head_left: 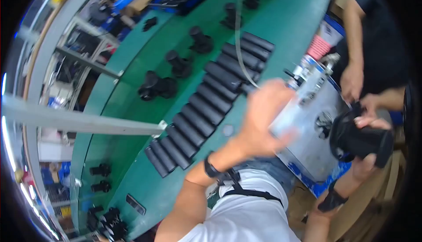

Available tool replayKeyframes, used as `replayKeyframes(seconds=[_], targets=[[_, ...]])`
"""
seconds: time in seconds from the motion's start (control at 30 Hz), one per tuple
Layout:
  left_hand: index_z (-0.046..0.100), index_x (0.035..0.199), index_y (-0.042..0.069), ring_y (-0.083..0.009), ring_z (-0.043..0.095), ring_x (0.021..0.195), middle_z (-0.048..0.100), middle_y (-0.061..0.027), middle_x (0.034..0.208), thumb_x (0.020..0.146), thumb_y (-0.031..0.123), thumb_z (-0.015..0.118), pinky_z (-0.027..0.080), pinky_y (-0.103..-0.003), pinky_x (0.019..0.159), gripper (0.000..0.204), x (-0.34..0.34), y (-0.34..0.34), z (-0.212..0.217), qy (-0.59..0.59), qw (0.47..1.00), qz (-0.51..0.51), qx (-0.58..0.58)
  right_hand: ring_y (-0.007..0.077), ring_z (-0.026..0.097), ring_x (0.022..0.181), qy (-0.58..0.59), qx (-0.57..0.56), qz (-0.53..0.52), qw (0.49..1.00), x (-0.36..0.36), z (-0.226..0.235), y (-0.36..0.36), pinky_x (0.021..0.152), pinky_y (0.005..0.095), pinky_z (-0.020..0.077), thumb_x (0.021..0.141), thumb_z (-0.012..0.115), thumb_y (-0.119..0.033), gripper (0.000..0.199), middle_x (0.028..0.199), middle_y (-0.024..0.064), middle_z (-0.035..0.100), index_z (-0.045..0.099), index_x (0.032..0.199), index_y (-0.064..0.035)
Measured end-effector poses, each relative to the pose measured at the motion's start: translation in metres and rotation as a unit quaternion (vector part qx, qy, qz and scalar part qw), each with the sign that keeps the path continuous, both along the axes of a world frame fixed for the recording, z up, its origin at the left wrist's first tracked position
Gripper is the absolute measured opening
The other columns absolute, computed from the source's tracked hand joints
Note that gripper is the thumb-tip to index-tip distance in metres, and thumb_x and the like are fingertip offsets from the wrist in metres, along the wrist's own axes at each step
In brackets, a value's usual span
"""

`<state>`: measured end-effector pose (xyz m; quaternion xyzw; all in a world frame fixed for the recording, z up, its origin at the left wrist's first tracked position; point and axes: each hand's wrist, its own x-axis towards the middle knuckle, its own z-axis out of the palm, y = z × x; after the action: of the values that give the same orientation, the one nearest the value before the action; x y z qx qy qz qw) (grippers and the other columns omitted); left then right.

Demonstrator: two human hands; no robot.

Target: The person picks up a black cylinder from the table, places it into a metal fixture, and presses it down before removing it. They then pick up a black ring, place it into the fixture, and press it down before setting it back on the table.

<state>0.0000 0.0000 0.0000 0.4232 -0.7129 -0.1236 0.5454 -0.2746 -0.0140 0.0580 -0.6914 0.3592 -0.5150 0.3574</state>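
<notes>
1. A black cylindrical part (362, 142) lies nearly level at the right of the view, its long axis running left to right, the wide flared end toward the silver machine (307, 123) and the other end toward the picture's right edge.
2. The right hand (367, 139) wraps the part, fingers over the top and thumb beneath, its grip pressed around the barrel; the forearm rises from the lower edge with a dark wrist strap.
3. The left hand (263, 119), blurred, hovers over the near edge of the green tabletop (281, 27) just beside the machine; whether its grip is spread or curled cannot be told. A black band circles that wrist.
4. A row of black cylinders (211, 106) lies side by side across the tabletop, long axes crosswise to the row, with upright black fittings (178, 64) beyond them.
5. Bare green surface lies between the row and the machine. Another person's hand (351, 81) hangs just beyond the machine's far corner.
</notes>
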Motion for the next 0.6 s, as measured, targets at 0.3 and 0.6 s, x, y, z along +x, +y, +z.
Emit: replayKeyframes(seconds=[0.3, 0.6], targets=[[0.052, 0.118, 0.002, -0.0373, 0.050, 0.099, 0.055, -0.0185, 0.103, 0.065, 0.028, 0.079, 0.041, -0.045, 0.088, 0.065, 0.062, 0.056, -0.055, 0.124, 0.942, 0.274, 0.152, 0.0305, 0.033, 0.135, 0.087, 0.007, 0.022, 0.996, 0.093, -0.060, 0.037, 0.112, 0.0426, 0.0226, 0.080, 0.064, -0.040, 0.072, 0.146, 0.0195, 0.035, 0.041, 0.134, 0.0001], [0.045, 0.124, 0.003, -0.0387, 0.058, 0.107, 0.062, -0.0222, 0.114, 0.070, 0.039, 0.076, 0.044, -0.047, 0.093, 0.072, 0.297, 0.102, -0.119, 0.119, 0.713, 0.674, 0.152, 0.0183, 0.055, 0.106, 0.055, 0.133, -0.041, 0.989, -0.021, -0.190, 0.047, 0.090, 0.0262, 0.0418, 0.088, 0.054, -0.001, 0.031, 0.115, 0.0096, 0.058, 0.053, 0.119, -0.0003]])
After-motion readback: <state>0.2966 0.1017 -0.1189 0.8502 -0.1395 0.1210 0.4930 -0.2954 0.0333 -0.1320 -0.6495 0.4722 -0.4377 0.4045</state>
